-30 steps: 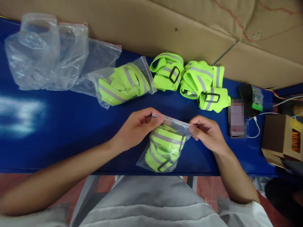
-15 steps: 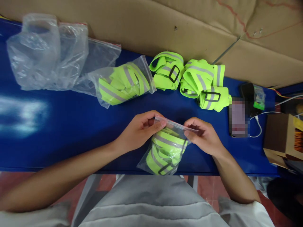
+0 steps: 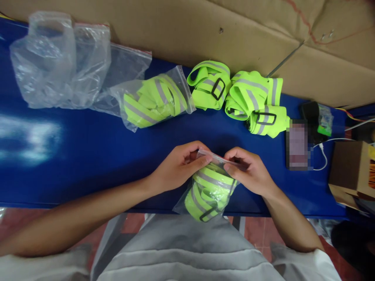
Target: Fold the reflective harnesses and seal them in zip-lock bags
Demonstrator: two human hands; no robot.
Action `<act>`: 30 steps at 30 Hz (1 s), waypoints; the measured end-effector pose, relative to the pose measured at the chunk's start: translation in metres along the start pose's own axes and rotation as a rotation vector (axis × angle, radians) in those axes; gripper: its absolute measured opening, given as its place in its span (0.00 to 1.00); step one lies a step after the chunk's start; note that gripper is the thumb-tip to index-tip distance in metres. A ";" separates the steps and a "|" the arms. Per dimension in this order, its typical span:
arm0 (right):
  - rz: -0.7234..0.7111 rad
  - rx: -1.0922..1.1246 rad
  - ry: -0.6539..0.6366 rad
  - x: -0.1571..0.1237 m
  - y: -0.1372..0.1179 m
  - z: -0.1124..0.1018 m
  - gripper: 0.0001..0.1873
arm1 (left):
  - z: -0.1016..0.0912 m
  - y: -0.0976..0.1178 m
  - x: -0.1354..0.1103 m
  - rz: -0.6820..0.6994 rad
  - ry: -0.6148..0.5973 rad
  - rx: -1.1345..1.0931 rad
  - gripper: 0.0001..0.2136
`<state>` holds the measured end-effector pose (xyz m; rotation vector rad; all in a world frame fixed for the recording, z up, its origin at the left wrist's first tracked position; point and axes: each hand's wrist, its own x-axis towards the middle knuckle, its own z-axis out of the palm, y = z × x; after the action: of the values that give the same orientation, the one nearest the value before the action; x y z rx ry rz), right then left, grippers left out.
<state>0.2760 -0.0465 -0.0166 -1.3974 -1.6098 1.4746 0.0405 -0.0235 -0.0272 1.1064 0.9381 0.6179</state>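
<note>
Near the front edge of the blue table (image 3: pixel 96 156), a clear zip-lock bag (image 3: pixel 183 201) hangs from both my hands. Inside it lies a rolled neon-yellow reflective strap (image 3: pixel 211 195) with grey stripes and a black buckle. My left hand (image 3: pixel 187 160) pinches the top edge of the bag at its left end. The right end of that same edge is pinched between thumb and finger of my right hand (image 3: pixel 246 168). Some fingertips of both hands are hidden behind the plastic and the thumbs.
Behind my hands lies another bagged strap (image 3: pixel 155 101). Rolled straps (image 3: pixel 209 88) with buckles sit to its right, and clear bags (image 3: pixel 52 66) overlap at the back left. A blurred-out phone (image 3: pixel 297 144), cables and a cardboard box (image 3: pixel 348 168) occupy the right. Brown cardboard (image 3: pixel 175 31) borders the back.
My two hands have come closer together along the bag's top edge, the right one sliding left. The bag sits slightly lower and further right. The view has shifted a little.
</note>
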 end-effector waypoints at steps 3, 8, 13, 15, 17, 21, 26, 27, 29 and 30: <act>0.000 0.006 -0.007 -0.001 0.000 0.001 0.07 | 0.002 0.000 -0.002 -0.011 -0.002 0.019 0.13; -0.021 -0.062 -0.015 -0.001 -0.002 0.002 0.04 | 0.004 -0.002 -0.003 -0.007 -0.030 0.025 0.13; -0.068 -0.133 -0.026 -0.001 -0.004 0.002 0.04 | 0.006 -0.006 -0.005 0.002 -0.058 0.030 0.13; -0.090 -0.163 -0.021 -0.001 -0.005 0.003 0.04 | 0.007 -0.007 -0.005 -0.013 -0.062 0.044 0.14; -0.120 -0.191 -0.008 -0.001 -0.005 0.003 0.05 | 0.008 -0.007 -0.005 -0.015 -0.064 0.068 0.15; -0.144 -0.232 -0.014 -0.002 -0.005 0.005 0.05 | 0.008 -0.008 -0.006 0.031 -0.058 0.098 0.15; -0.175 -0.272 -0.019 -0.003 -0.003 0.006 0.06 | 0.008 -0.007 -0.006 0.050 -0.051 0.140 0.15; -0.174 -0.275 -0.019 -0.003 -0.003 0.006 0.06 | 0.007 -0.006 -0.006 0.052 -0.053 0.143 0.15; -0.167 -0.293 -0.010 -0.004 -0.002 0.004 0.06 | 0.006 -0.006 -0.005 0.052 -0.074 0.141 0.15; -0.169 -0.307 -0.003 -0.005 -0.002 0.004 0.06 | 0.004 -0.006 -0.005 0.056 -0.090 0.147 0.15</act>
<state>0.2733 -0.0520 -0.0150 -1.3765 -1.9673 1.1697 0.0419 -0.0315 -0.0309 1.2850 0.8877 0.5463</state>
